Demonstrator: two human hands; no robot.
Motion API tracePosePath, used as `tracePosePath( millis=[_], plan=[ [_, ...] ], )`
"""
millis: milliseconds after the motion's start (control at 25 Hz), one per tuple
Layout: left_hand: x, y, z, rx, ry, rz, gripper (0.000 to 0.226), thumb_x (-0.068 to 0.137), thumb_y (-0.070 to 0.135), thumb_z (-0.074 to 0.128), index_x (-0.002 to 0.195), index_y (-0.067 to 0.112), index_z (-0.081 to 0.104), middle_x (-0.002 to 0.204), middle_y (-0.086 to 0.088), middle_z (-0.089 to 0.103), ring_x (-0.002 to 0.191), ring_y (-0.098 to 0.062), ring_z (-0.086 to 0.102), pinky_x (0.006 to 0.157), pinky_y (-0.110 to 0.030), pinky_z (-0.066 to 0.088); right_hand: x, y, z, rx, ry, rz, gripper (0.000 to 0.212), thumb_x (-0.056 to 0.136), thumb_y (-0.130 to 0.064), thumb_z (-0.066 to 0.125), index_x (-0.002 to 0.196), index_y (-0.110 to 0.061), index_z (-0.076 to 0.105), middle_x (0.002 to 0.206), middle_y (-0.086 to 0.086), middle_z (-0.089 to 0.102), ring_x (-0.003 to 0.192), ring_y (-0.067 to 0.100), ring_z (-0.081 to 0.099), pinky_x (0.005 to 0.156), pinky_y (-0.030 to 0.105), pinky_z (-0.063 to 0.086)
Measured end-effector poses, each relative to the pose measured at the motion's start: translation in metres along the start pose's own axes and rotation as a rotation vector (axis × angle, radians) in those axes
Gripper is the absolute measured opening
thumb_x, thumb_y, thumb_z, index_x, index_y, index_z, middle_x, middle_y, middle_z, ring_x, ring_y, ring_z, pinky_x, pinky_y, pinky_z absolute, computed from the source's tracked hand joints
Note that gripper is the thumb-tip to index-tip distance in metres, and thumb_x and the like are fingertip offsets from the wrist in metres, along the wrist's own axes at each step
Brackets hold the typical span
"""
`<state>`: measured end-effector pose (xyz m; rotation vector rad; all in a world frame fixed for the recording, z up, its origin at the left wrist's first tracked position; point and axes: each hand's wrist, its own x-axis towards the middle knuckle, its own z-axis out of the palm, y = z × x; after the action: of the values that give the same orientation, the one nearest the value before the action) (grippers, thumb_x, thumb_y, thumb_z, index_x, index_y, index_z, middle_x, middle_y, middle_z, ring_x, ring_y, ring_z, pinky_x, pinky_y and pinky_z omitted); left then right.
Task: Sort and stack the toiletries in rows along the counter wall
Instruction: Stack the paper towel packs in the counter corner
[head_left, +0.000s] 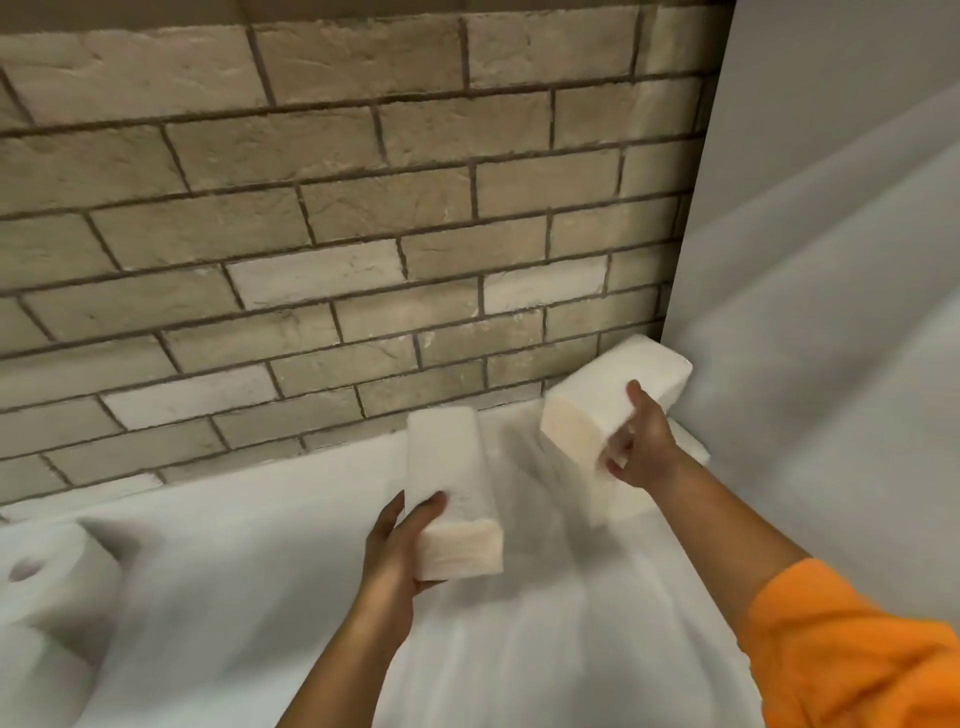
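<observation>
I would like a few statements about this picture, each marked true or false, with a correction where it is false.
1. The left hand grips a white rectangular block of folded paper. True.
2. The right hand is empty. False: it grips a second white paper block, near the corner.
3. White toilet paper rolls lie at the left of the white counter. True.
4. The back wall is smooth blue tile. False: it is a beige brick wall.
5. The right arm wears an orange sleeve. True.
</observation>
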<state>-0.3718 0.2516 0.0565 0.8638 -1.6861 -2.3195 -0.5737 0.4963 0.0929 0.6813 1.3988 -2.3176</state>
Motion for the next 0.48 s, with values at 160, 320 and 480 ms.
tracePosePath(
  millis=[160, 320, 480],
  plan=[
    [0.001, -0.009, 0.008, -0.013, 0.005, 0.025, 0.087, 0.046, 0.055, 0.088, 0.127, 0.035, 0.064, 0.118, 0.003, 0.073, 0.106, -0.023, 0.071, 0.066, -0.036, 0.059, 0.043, -0.018, 0.013, 0.064, -0.009, 0.102, 0.068, 0.075, -0.051, 0.082, 0.125, -0.017, 0.051, 0.122, 0.009, 0.057, 0.119, 0.034, 0.054, 0.108, 0.054, 0.046],
    [0.0, -0.014, 0.009, -0.029, 0.021, 0.023, 0.086, 0.045, 0.052, 0.088, 0.126, 0.034, 0.064, 0.114, 0.001, 0.075, 0.1, -0.022, 0.073, 0.063, -0.035, 0.058, 0.075, -0.024, 0.025, -0.026, 0.007, 0.041, 0.086, 0.07, -0.05, 0.081, 0.141, -0.018, 0.046, 0.129, 0.007, 0.05, 0.124, 0.039, 0.049, 0.104, 0.059, 0.048],
    [0.003, -0.014, 0.007, -0.021, 0.033, 0.042, 0.083, 0.045, 0.05, 0.087, 0.124, 0.034, 0.066, 0.112, 0.0, 0.076, 0.096, -0.021, 0.074, 0.063, -0.033, 0.058, 0.085, -0.022, 0.031, -0.004, 0.214, 0.002, 0.079, 0.061, -0.05, 0.082, 0.123, -0.019, 0.046, 0.122, 0.007, 0.05, 0.112, 0.035, 0.049, 0.101, 0.058, 0.049]
  ],
)
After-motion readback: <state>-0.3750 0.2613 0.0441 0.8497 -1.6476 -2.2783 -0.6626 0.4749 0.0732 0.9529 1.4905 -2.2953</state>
